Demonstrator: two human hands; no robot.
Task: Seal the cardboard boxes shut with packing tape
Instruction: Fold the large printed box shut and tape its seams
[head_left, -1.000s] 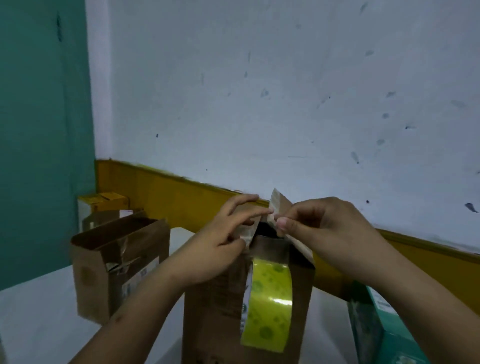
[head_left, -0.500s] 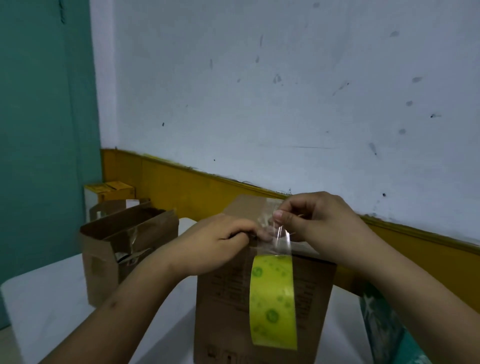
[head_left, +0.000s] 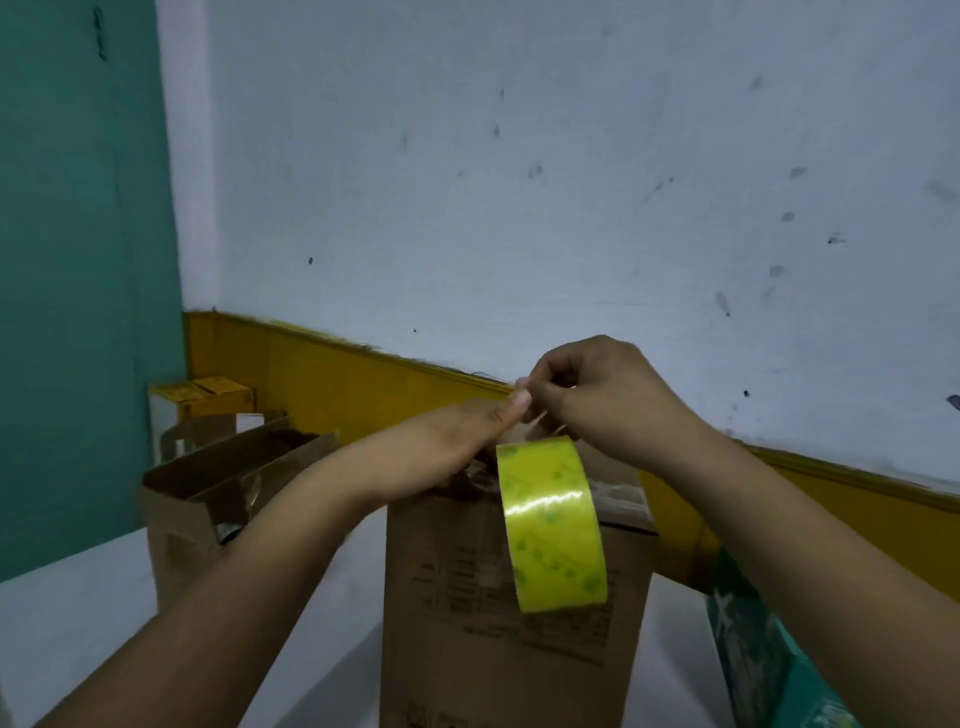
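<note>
A tall brown cardboard box (head_left: 467, 597) stands on the white table in front of me, its top flaps folded down. My left hand (head_left: 447, 447) lies flat across the top, fingers stretched toward the back. My right hand (head_left: 602, 400) pinches a strip of clear tape above the box's top. A yellow-green tape roll (head_left: 553, 525) hangs from that strip against the box's front face.
An open brown box (head_left: 208, 499) stands at the left, with a yellow-topped box (head_left: 202, 395) behind it by the wall. A green printed carton (head_left: 763, 654) sits at the right. The white table (head_left: 67, 623) meets a yellow and white wall.
My left hand has opened from a pinch and spread flat over the box top. My right hand has lifted the tape end slightly, and the roll hangs a little higher and tilted.
</note>
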